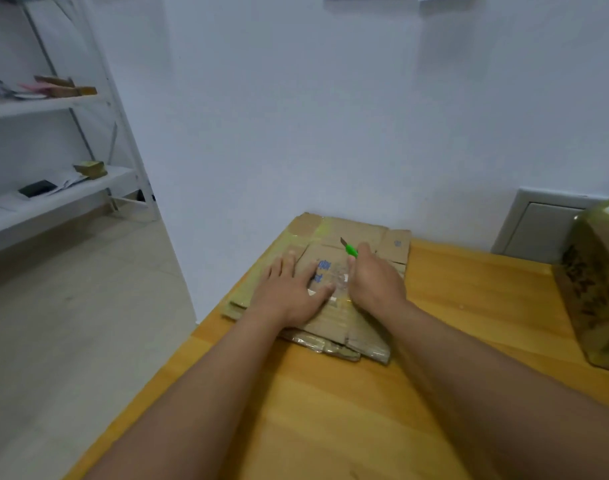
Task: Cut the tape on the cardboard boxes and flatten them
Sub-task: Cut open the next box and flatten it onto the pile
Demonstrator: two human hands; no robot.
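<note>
L hand [291, 289] is laid flat, fingers straight & spread, pressed on top of the flattened cardboard stack [334, 327]. R hand [374, 280] is curled round a green-handled cutter [350, 249], just beside the L hand; blade is pointed up & away toward the wall, tip seen above the cardboard, contact w/ it can't be told. Clear tape & blue print are seen on the top sheet between the hands. The stack is lain at the far L corner of the wooden table [330, 410], several layers visible at its near edge. Well to the R of the stack, an unflattened box [597, 289] w/ dark print is stood at the table's R edge, partly cut off. Far L of the stack, white shelves [54, 188] w/ small items are seen on the floor.
</note>
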